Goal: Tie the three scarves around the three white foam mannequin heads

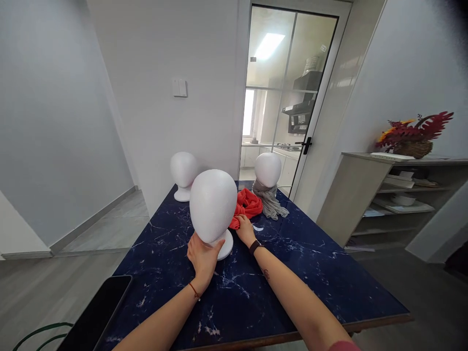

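A white foam mannequin head stands nearest to me, tilted a little to the left on its round base. My left hand is wrapped around its neck, thumb across the front. Just right of it, my right hand has its fingers closed on the near edge of a bunched red scarf; the fingertips are partly hidden. Behind the scarf, another foam head has a grey scarf draped about its neck. A third, bare foam head is at the back left.
The dark blue marbled table reaches toward the wall. At its left front corner lies a black flat-screened device beside a green cable. A glass door is behind, and a shelf unit stands at the right.
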The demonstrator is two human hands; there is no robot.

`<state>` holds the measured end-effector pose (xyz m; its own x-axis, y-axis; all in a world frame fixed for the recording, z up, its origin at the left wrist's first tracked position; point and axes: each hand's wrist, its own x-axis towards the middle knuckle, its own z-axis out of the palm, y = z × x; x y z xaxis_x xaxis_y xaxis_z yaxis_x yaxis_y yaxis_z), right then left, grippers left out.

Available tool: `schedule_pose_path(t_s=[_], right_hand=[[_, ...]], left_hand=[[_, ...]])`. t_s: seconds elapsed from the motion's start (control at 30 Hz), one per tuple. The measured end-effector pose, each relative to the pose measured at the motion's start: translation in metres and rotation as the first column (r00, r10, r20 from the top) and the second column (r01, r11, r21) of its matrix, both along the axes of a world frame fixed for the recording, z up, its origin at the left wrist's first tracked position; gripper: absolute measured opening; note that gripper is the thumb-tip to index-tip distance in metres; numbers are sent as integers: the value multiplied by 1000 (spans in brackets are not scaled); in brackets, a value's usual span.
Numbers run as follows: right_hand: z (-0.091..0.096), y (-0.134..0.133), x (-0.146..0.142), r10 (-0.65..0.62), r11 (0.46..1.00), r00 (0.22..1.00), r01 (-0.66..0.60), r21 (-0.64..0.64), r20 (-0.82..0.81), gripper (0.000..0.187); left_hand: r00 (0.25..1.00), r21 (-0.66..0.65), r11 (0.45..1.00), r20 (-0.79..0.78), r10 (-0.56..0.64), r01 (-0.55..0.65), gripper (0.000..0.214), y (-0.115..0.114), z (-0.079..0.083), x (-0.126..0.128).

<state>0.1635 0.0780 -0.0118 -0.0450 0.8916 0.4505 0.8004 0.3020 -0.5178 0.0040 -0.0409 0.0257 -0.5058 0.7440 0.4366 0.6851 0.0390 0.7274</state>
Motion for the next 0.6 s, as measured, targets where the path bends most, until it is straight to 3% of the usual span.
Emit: schedule_pose_path(t_s=[0.3,0.47,0.6], right_hand=[[-3,3,0,-2,1000,1000,2,7,-16,38],[-5,3,0,3,1000,1000,-3,21,-16,40],[-6,3,0,4,1000,1000,-4,31,-19,39]], left_hand=[[997,-158,987,66,47,-36,92,-6,-1,8],[997,-247,968,77,-20,38,91,-4,6,-4],[991,-188,976,97,-95,112,92,7,8,-19]])
